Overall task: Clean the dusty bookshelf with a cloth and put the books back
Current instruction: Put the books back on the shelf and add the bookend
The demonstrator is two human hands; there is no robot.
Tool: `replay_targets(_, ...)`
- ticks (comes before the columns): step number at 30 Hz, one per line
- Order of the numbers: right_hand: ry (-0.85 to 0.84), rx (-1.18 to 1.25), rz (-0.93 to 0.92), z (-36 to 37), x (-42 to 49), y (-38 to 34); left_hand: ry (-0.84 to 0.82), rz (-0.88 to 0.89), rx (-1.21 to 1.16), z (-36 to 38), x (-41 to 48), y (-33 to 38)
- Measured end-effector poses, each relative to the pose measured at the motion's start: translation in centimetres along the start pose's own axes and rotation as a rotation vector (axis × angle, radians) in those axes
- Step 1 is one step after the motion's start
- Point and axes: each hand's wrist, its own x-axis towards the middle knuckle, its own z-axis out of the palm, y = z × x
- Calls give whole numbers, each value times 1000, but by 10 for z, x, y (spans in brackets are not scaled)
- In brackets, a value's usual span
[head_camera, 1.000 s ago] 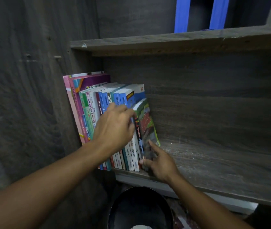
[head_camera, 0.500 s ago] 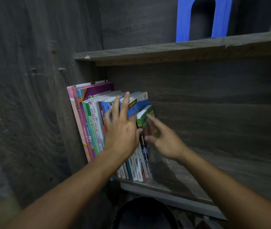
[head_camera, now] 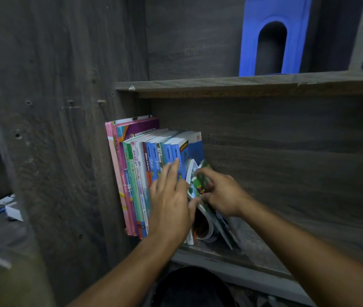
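A person's left hand (head_camera: 169, 202) presses flat, fingers straight, against the row of books (head_camera: 145, 173) standing at the left end of the shelf (head_camera: 298, 247). The right hand (head_camera: 225, 196) – grip curled round a thin green book (head_camera: 199, 185) – holds it bent and leaning at the row's right edge. Reshelving looks nearly done; no cloth is in view.

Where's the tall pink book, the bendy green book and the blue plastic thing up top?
tall pink book (head_camera: 116, 173), head view, middle of its spine.
bendy green-covered book (head_camera: 198, 185), head view, on its front cover.
blue plastic stand with arched hole (head_camera: 273, 12), head view, face above the arch.
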Motion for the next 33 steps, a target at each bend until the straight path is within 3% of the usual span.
replay_targets(3,13,4,18,4,1,6,-41,-253,-221,0,3,10)
replay_targets(9,23,47,29,1,4,17,-142,-342,-432,0,12,13)
replay_targets(13,6,-6,-35,2,8,16,-164,-336,-403,-5,24,11)
replay_targets(22,55,-207,-36,-5,9,1,-198,-307,-371,-3,35,11)
replay_targets(27,2,-335,-1,-3,5,-4,-202,-289,-421,-1,41,17)
replay_targets(33,128,-276,99,-18,5,0,-446,-353,-437,7,59,24)
